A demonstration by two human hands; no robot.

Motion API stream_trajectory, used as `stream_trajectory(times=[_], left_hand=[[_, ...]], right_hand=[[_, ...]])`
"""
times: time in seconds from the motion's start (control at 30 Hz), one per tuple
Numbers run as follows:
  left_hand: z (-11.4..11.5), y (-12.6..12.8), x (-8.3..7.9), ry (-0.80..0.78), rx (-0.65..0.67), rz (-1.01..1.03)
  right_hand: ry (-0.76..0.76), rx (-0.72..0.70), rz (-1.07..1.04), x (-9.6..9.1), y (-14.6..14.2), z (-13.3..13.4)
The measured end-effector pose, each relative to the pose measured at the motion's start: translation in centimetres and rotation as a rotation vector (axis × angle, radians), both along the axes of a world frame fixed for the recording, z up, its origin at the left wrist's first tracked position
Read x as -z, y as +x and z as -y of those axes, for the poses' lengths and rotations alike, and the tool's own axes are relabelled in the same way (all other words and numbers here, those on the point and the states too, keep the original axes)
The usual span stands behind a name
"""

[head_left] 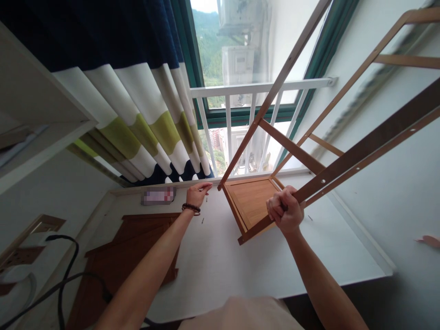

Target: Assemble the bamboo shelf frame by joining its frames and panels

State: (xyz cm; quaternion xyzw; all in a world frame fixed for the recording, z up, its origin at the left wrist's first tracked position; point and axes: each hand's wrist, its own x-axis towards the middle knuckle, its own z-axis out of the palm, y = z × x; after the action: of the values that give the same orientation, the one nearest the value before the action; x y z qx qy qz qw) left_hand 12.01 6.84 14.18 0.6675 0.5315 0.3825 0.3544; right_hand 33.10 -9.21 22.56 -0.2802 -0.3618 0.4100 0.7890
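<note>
A brown wooden shelf frame (290, 151) stands tilted on the white surface, with a lighter wooden panel (252, 198) fitted between its posts at the low end. My right hand (286, 209) is wrapped round one post, near the panel. Beside the frame's far left corner, the fingers of my left hand (198, 193) are pinched together. A thin thing seems to reach from those fingertips to the corner, too small to name. One small screw (202, 221) lies below my left hand, and another screw (310, 217) is right of my right hand.
Several loose brown wooden boards (137, 247) lie at left, near a blurred-out packet (158, 195). Black cables (74, 256) run from the wall socket (24, 256). A striped curtain (137, 123) and a white railing (261, 87) stand before the window. A white wall (388, 183) borders the right.
</note>
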Motion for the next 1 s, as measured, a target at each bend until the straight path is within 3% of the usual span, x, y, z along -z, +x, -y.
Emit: stream_trajectory(times=[0.13, 0.37, 0.63, 0.8, 0.9, 1.0], left_hand=[[-0.1, 0.1, 0.5, 0.041, -0.002, 0.038], [-0.5, 0.4, 0.8, -0.352, -0.014, 0.364], [-0.4, 0.5, 0.9, -0.416, -0.018, 0.341], [-0.4, 1.1, 0.4, -0.543, -0.069, 0.472], [-0.6, 1.4, 0.3, -0.538, -0.091, 0.501], [-0.8, 1.4, 0.6, -0.42, -0.045, 0.408]], right_hand=[[-0.003, 0.003, 0.0, 0.3, -0.1, 0.3], [-0.024, 0.024, 0.01, 0.2, -0.1, 0.3], [-0.009, 0.01, -0.002, 0.0, -0.1, 0.2], [-0.02, 0.009, 0.004, 0.1, 0.1, 0.1], [-0.016, 0.0, 0.006, 0.2, 0.2, 0.1], [-0.01, -0.011, 0.002, 0.2, 0.3, 0.0]])
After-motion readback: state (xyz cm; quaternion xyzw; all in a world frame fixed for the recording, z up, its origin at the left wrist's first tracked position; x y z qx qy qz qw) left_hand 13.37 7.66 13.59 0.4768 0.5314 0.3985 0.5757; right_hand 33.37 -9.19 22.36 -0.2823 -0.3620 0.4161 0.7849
